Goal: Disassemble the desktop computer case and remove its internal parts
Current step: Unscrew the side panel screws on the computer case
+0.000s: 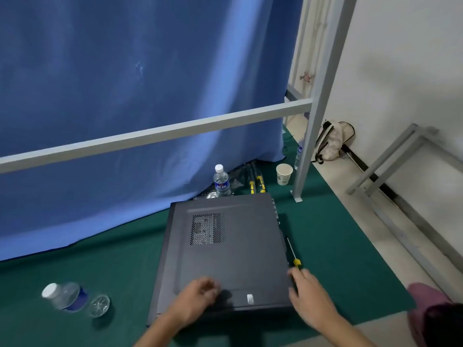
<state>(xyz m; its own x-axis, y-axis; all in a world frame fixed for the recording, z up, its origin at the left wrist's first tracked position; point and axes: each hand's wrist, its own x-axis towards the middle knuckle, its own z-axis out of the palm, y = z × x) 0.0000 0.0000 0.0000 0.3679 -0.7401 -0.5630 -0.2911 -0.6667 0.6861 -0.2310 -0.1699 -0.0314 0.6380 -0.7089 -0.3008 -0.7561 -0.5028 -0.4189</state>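
The right hand [309,294] is gripping the yellow-and-black handle of a screwdriver [293,254], whose thin metal shaft is pointing away along the right edge of the computer case [225,249]. The left hand [198,295] is resting on the near part of the case's top panel with its fingers curled under; whether it is holding anything cannot be told. The dark grey case is lying flat on its side on a green mat [338,246], its perforated vent [207,228] facing up. A water bottle [222,181] is standing just behind the case, a paper cup [284,174] further right, and another bottle [67,298] is lying on the mat at near left.
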